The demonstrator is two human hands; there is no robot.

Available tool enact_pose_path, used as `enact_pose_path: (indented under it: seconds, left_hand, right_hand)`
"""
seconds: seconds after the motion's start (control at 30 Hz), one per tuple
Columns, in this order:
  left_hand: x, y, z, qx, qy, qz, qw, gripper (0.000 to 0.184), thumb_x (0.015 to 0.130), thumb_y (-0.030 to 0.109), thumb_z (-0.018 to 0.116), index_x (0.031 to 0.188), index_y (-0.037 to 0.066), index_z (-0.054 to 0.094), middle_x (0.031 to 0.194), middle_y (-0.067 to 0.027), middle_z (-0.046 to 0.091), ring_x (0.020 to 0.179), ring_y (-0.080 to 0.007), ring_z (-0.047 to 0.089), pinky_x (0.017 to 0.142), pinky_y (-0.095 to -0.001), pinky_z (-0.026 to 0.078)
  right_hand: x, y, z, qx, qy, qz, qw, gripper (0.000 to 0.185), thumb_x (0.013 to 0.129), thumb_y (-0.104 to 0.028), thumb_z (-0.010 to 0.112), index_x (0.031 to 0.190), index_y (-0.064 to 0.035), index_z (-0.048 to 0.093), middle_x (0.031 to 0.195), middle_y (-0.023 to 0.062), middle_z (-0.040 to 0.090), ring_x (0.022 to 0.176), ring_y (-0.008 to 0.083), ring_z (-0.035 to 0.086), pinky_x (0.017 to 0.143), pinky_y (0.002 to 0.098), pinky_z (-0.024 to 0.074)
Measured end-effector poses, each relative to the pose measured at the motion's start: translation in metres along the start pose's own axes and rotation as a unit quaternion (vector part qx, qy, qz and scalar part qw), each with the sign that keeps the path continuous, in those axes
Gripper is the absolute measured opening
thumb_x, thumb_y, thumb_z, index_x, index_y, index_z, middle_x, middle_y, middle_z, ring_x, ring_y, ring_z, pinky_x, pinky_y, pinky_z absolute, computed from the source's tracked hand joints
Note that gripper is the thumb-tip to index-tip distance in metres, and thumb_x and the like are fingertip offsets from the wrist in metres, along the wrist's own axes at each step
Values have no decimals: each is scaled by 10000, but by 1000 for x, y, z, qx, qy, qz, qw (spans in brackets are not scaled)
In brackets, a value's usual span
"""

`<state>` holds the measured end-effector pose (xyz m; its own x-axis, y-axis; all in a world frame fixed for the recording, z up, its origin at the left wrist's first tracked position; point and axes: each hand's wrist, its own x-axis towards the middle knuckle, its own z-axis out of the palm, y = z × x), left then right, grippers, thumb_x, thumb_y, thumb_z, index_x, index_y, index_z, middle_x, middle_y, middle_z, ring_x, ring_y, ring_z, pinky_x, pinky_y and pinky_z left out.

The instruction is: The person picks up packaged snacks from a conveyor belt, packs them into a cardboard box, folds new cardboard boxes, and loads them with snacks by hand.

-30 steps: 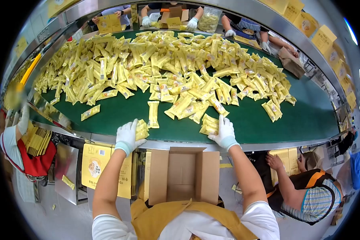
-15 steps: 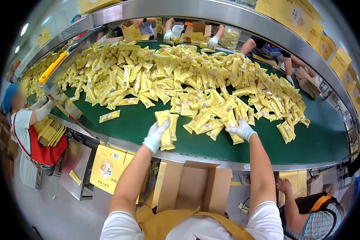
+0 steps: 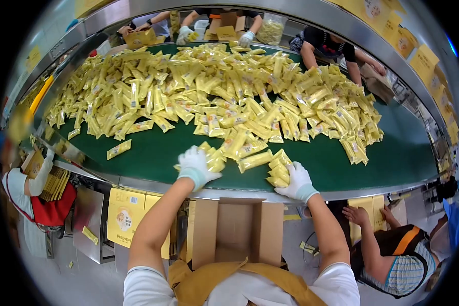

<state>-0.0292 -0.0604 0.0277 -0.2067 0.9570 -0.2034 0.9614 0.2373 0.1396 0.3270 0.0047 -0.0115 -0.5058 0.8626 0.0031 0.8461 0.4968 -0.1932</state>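
Yellow packets (image 3: 255, 161) lie heaped on green belt (image 3: 158, 158). We see left hand (image 3: 195, 167), fingers wide over several; right hand (image 3: 297, 183) cupped against small stack, grip firmness indeterminable. We judge wrappers light, slippery, contents possibly brittle: grasp bundles broadside, gently.

- Spreads wide as a dark green tabletop (image 3: 405, 150), edged in front by a curved metal rim (image 3: 229, 195).
- Carries a broad heap of yellow packets (image 3: 209, 86), piled at many angles over the middle and far part.
- Holds a lone packet (image 3: 119, 149) flat at left, apart from the heap.
- Bears a small cluster (image 3: 354, 150) at the heap's right front edge.
- Shows bare green at front left and right.
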Motion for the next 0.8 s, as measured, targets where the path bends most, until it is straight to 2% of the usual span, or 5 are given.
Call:
enact_pose_path:
  seconds: [0.33, 0.53, 0.63, 0.73, 0.8]
  left_hand:
    - [-30, -27, 23, -1, 0, -70, 998, 1287, 634, 641, 802, 1584, 50, 167, 1354, -187, 509, 1252, -335, 515, 1022, -451, 422]
    - [-49, -87, 46, -267, 139, 38, 953, 1332, 588, 487, 905, 1567, -16, 154, 1350, -222, 508, 1235, -383, 525, 1076, -455, 419]
    - [-68, -86, 27, -541, 130, 156, 816, 1280, 621, 258, 918, 1577, -25, 115, 1425, -186, 470, 1282, -285, 514, 1097, -402, 415]
    - [-105, -46, -11, -719, 20, 262, 644, 1225, 663, 116, 842, 1604, 4, 65, 1477, -102, 436, 1323, -183, 465, 1092, -330, 402]
    - [-112, -29, -11, -697, -31, 324, 639, 1235, 649, 82, 825, 1611, 26, 54, 1465, -79, 445, 1310, -165, 468, 1094, -327, 400]
  right_hand:
    - [6, -24, -14, 24, -60, 139, 988, 1217, 648, -569, 810, 1544, -11, 204, 1239, 255, 555, 1107, 406, 587, 977, 465, 476]
    - [-56, -65, -92, 629, -63, -28, 774, 1084, 784, -319, 822, 1560, 64, 170, 1437, 153, 492, 1317, 231, 496, 1080, 354, 426]
    - [-82, -110, -112, 160, -26, -203, 966, 1127, 649, -441, 835, 1511, 35, 286, 1156, 253, 579, 1053, 390, 590, 933, 484, 475]
    - [-98, -167, -86, -68, -157, -278, 945, 983, 678, -412, 793, 1440, 48, 376, 1044, 182, 609, 967, 339, 627, 850, 456, 452]
    - [-98, -197, -58, -161, -240, -300, 909, 944, 698, -367, 780, 1463, 36, 403, 1081, 147, 623, 998, 305, 634, 829, 419, 446]
